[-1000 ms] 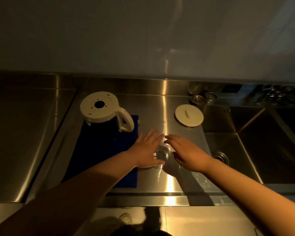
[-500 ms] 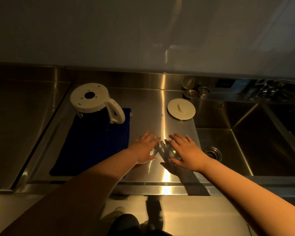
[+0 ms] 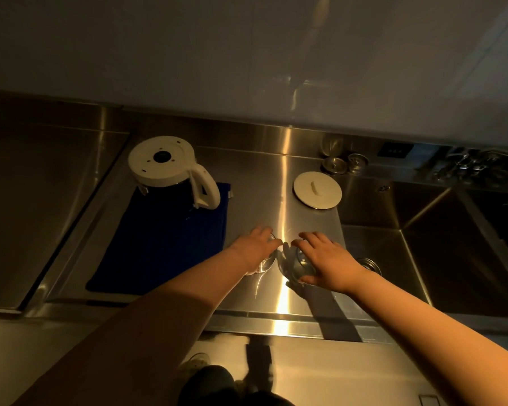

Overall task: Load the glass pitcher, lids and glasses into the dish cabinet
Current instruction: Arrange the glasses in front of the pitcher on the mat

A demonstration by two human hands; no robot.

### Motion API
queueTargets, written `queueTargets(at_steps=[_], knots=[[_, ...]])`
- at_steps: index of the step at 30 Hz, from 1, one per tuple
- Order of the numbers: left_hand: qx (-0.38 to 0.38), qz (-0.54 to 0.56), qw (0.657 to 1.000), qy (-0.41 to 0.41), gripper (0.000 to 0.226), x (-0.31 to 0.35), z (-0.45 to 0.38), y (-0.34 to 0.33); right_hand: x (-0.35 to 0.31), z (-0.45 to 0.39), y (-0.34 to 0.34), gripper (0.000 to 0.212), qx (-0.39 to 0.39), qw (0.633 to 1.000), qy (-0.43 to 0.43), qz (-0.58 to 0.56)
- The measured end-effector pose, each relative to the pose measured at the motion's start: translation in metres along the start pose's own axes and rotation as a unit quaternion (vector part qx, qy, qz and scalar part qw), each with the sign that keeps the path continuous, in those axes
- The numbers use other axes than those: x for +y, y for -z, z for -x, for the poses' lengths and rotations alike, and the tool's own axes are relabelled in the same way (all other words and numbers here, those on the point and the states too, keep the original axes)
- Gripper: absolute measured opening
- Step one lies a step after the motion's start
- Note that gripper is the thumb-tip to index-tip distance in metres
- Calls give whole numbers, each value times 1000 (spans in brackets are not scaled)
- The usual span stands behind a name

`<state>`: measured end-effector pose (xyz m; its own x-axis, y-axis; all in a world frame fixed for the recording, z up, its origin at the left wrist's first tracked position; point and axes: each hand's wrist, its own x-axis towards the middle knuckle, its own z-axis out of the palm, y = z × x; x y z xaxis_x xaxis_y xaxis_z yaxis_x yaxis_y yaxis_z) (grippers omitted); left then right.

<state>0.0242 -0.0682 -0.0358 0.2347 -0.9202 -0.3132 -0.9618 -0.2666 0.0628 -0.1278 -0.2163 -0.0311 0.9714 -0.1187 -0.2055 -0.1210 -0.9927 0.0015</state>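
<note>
**Glass tumblers under both hands**

Steel surface [image 3: 276,177]: L hand [image 3: 254,252] curled over one glass [image 3: 267,263], R hand [image 3: 327,263] gripping another glass [image 3: 298,266], near front edge. Pitcher [image 3: 170,171] on blue mat [image 3: 165,241] back-left; white lid [image 3: 317,193] by sink edge.

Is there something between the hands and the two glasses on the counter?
No. The left hand lies on one glass and the right hand on the other glass; nothing is between them.
</note>
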Motion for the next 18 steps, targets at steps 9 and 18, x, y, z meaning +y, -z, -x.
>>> queueTargets(at_steps=[9,18], knots=[[19,5,1000,9,75,-7,16,-1,-23,-18,15,75,12,1000,3,27],[45,-31,998,32,69,-68,74,13,-92,-69,57,75,58,996,50,35]])
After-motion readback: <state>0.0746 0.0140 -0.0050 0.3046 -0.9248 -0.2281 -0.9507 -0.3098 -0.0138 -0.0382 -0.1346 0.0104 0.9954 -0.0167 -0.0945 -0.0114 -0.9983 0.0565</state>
